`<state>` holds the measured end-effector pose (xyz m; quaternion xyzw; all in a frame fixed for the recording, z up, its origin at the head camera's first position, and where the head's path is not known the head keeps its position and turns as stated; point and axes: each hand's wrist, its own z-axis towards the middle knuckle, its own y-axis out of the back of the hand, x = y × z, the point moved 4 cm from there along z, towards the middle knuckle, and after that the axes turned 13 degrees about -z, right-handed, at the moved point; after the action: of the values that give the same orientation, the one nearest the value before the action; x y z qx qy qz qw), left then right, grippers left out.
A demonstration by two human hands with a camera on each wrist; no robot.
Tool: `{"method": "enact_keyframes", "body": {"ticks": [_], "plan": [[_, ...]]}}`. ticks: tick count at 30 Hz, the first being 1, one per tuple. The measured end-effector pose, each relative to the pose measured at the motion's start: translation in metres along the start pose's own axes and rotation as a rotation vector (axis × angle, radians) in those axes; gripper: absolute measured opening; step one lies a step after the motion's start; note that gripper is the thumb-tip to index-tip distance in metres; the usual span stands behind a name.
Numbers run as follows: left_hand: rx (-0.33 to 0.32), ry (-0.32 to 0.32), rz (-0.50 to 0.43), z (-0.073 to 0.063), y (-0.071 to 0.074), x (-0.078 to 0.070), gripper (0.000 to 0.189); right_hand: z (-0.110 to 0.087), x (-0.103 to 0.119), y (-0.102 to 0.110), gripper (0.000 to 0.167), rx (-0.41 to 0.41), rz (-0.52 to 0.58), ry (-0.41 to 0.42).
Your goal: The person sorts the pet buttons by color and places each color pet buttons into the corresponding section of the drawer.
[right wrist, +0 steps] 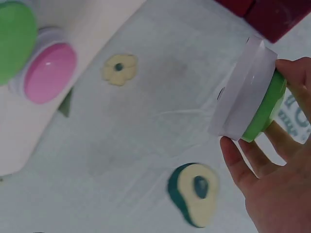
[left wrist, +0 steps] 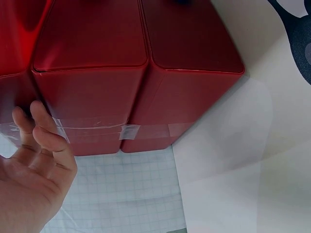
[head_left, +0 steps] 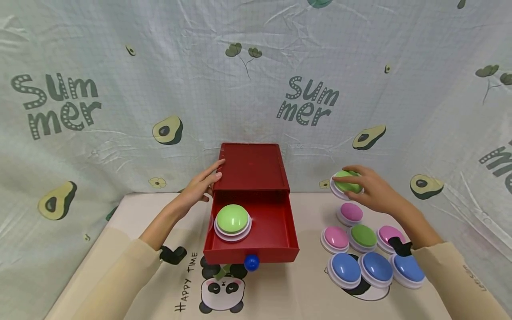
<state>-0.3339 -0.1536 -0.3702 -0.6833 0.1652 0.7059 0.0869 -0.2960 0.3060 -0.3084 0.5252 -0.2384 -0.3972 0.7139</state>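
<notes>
In the head view, my right hand [head_left: 370, 189] grips a green push button [head_left: 347, 180] with a white base, lifted above the table's back right. The right wrist view shows that green button [right wrist: 267, 109] tilted on its side, thumb and fingers round its edge. My left hand [head_left: 196, 189] touches the left side of a red drawer cabinet [head_left: 256, 166], its fingers fairly straight. In the left wrist view, the fingertips [left wrist: 41, 114] rest against the red cabinet [left wrist: 92, 97]. The pulled-out drawer [head_left: 276, 222] holds another green button [head_left: 233, 218] on its left side.
Right of the cabinet, three pink buttons [head_left: 336, 238], a green button [head_left: 363, 235] and three blue buttons [head_left: 376, 267] lie in rows on the table [head_left: 308, 293]. A blue knob [head_left: 251, 262] sticks out from the drawer front. A printed cloth [head_left: 256, 111] hangs behind.
</notes>
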Motion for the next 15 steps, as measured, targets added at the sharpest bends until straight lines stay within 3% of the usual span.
{"method": "enact_keyframes", "body": {"ticks": [6, 15], "plan": [[-0.005, 0.003, 0.000, 0.000, 0.000, 0.000, 0.059, 0.015, 0.028, 0.014, 0.043, 0.014, 0.025, 0.022], [-0.004, 0.002, 0.004, 0.000, -0.001, -0.001, 0.059, 0.033, 0.070, 0.035, 0.048, -0.062, 0.058, 0.159]]}}
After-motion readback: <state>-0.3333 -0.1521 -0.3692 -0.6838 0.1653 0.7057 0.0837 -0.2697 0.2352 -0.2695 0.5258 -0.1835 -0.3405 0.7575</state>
